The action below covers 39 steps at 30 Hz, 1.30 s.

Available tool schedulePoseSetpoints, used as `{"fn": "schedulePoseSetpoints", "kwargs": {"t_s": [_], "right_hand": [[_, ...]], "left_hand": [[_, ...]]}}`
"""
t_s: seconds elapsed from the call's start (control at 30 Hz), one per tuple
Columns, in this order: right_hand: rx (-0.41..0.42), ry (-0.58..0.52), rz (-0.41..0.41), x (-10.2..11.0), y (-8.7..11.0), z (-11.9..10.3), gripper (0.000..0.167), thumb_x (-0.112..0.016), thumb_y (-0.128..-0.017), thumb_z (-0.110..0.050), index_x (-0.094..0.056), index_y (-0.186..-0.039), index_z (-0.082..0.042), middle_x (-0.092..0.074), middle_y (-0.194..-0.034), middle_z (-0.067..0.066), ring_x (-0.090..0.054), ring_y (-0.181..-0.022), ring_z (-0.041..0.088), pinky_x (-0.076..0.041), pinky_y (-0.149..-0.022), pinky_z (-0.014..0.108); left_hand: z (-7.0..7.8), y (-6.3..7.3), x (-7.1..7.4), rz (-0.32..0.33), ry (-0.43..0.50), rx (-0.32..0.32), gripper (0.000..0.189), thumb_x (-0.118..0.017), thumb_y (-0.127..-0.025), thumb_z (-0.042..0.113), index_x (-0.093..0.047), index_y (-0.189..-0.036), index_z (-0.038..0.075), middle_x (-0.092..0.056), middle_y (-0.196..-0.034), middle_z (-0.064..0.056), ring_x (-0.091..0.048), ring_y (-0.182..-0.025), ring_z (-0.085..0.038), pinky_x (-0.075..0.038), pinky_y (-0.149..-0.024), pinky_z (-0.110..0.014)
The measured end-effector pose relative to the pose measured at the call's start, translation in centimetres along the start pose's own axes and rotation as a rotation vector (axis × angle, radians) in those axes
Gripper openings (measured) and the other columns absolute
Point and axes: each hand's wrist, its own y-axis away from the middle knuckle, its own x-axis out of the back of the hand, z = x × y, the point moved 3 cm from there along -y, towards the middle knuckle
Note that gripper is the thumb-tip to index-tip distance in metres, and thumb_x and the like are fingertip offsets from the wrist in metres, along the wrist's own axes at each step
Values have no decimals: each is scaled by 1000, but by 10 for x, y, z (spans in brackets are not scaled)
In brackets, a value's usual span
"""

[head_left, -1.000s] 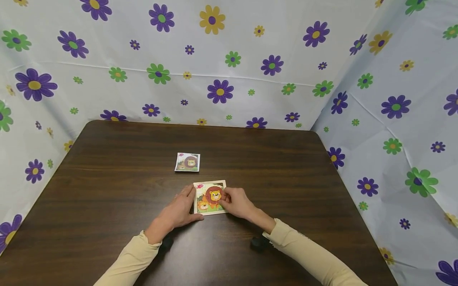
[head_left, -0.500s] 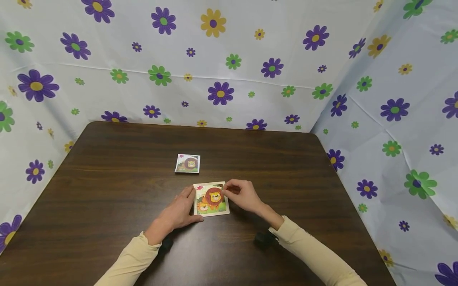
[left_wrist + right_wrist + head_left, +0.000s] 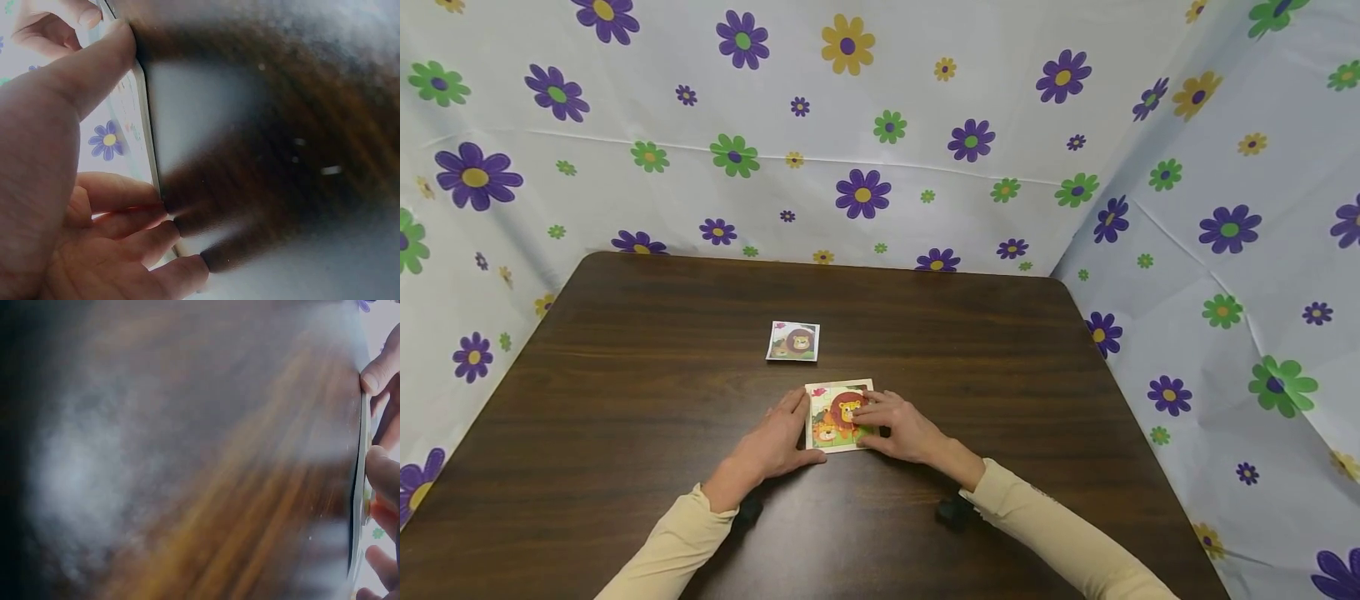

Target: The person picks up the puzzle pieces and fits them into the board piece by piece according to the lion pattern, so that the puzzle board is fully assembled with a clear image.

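A square jigsaw puzzle (image 3: 822,417) of a lion and a cub lies in a pale wooden tray (image 3: 838,385) on the dark table. My left hand (image 3: 775,437) rests against the tray, its fingers along the left side and its thumb at the near left corner. In the left wrist view the fingertips touch the table beside the tray edge (image 3: 147,125). Over the right part of the puzzle lies my right hand (image 3: 906,427), its fingers stretched across the lion's face and its thumb lower down. Those fingers hide the pieces underneath.
A printed card (image 3: 793,342) with the same lion picture lies behind the tray, slightly left. Dark wood tabletop (image 3: 962,333) surrounds both. A flowered cloth (image 3: 910,217) hangs behind the table and at its sides.
My right hand drew back to the puzzle's upper right with thumb and fingers together, then came down left with its fingers spread over the pieces. The left hand stays in place.
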Motion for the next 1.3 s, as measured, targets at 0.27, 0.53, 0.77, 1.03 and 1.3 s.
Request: {"fn": "schedulePoseSetpoints", "kwargs": {"t_s": [0.27, 0.53, 0.77, 1.03, 1.3], "right_hand": [[-77, -51, -20, -1, 2, 3, 34, -76, -83, -26, -73, -113, -10, -68, -116, 1, -48, -129, 26, -33, -104, 58], [-57, -93, 49, -4, 5, 5, 33, -77, -82, -24, -73, -111, -8, -70, -113, 2, -50, -127, 27, -35, -101, 61], [-58, -32, 50, -3, 6, 4, 37, -77, -82, -29, -73, -113, -9, -70, -113, 2, -50, -127, 26, -37, -100, 61], [-72, -121, 130, -3, 9, 5, 33, -77, -82, -21, -73, -111, -8, -70, -110, 3, -51, -126, 29, -35, -100, 63], [-116, -162, 146, -7, 10, 6, 26, -77, -82, -17, -75, -107, -8, -71, -108, 2, -51, -125, 29, -33, -101, 64]], "left_hand": [[0, 0, 0, 2, -3, -11, 96, -81, -75, 41, -35, -140, -13, -33, -146, -31, -31, -136, -44, -34, -101, -62], [0, 1, 1, 3, -4, -10, 96, -81, -75, 41, -36, -140, -13, -33, -146, -31, -31, -135, -44, -34, -100, -62], [-1, 1, 1, 8, -15, -14, 95, -82, -73, 40, -38, -138, -13, -35, -144, -31, -32, -134, -45, -35, -100, -62], [-1, -1, 2, 14, -19, -21, 94, -82, -74, 39, -39, -138, -13, -36, -143, -32, -33, -133, -46, -36, -99, -63], [-2, -1, 1, 19, -12, -23, 93, -82, -74, 38, -38, -138, -13, -36, -143, -31, -34, -133, -45, -36, -99, -63]]}}
